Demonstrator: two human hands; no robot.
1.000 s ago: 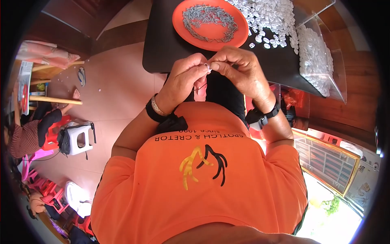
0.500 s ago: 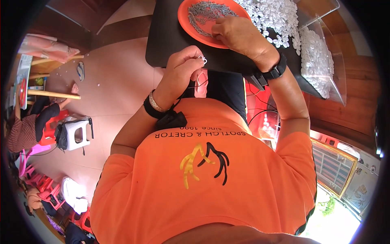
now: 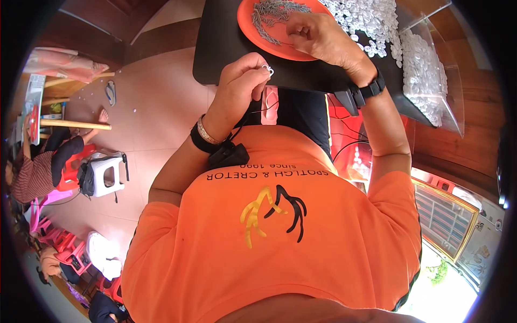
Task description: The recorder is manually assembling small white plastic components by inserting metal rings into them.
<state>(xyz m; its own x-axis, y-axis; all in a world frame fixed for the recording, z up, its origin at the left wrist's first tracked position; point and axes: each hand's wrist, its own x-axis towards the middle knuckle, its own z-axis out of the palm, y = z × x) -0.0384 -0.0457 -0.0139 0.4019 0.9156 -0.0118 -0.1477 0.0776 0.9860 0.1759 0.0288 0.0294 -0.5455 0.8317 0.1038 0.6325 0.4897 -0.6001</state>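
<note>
Two hands at a black bench [image 3: 226, 48], one holding, one picking.

Left hand [image 3: 242, 81] pinches a small white ring piece [image 3: 267, 69] at its fingertips, above the bench's near edge. Right hand [image 3: 318, 35] rests curled in the orange plate [image 3: 258, 32], fingertips on the grey metal bits [image 3: 274, 13] heaped there, up and right of the ring. White pieces [image 3: 371, 16] lie beside the plate; more fill the clear tray [image 3: 431, 75].

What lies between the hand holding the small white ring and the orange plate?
In the head view, only bare black tabletop separates the left hand, pinching the small white ring, from the orange plate.
</note>
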